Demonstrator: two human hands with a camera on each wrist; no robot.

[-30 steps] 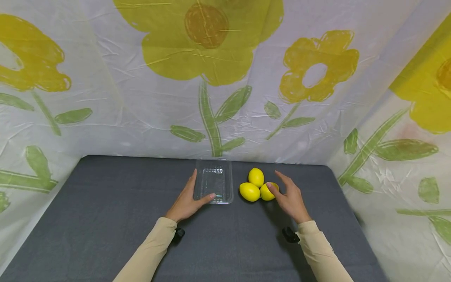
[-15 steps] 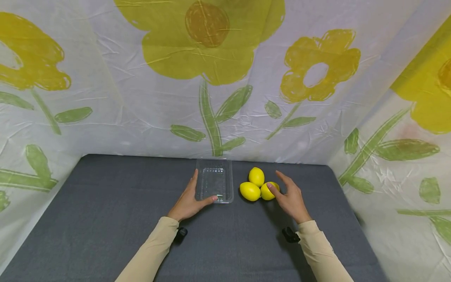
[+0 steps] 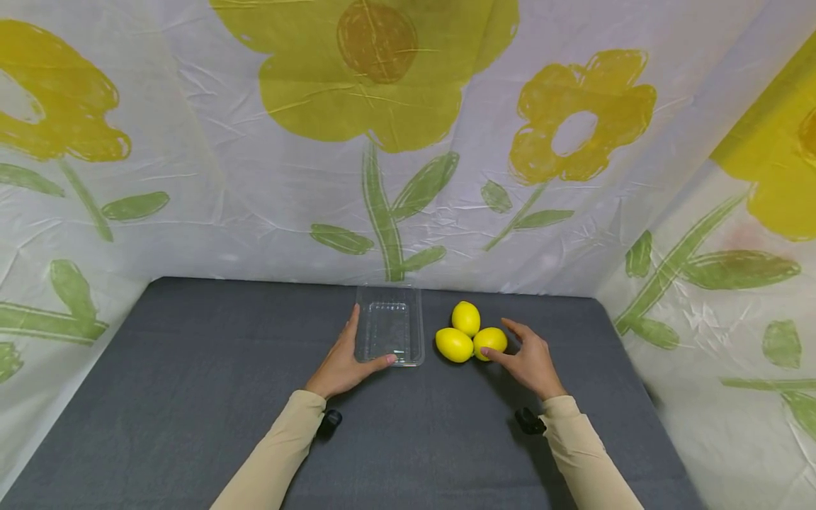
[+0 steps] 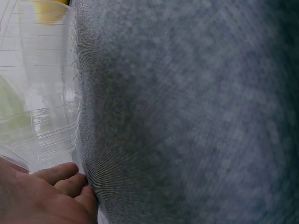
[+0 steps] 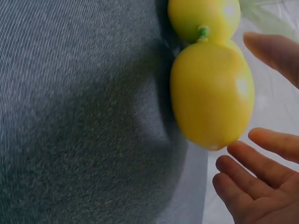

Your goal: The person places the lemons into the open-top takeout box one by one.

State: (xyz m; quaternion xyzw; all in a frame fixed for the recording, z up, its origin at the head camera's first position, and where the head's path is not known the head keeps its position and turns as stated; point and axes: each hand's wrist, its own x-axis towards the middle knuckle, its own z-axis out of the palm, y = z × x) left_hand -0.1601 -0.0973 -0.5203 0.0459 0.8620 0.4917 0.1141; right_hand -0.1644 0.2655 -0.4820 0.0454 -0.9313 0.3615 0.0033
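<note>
Grey fabric covers the tabletop (image 3: 191,368), with a flower-printed sheet (image 3: 255,191) hanging behind it. From the left, a beige sleeve (image 3: 274,446) leads to a black wrist device (image 3: 329,423) and the left hand (image 3: 342,365). Its thumb and fingers are spread wide around the near left corner of a clear box (image 3: 389,329), fingers along the left side, thumb at the near edge. Just right of the box, three lemons lie clustered: left lemon (image 3: 455,346), far lemon (image 3: 466,319) and right lemon (image 3: 492,340), whose green tip shows in the right wrist view. Farther right, the right hand (image 3: 531,361) holds its thumb and fingers wide apart about the right lemon; whether a fingertip touches it, I cannot tell.
</note>
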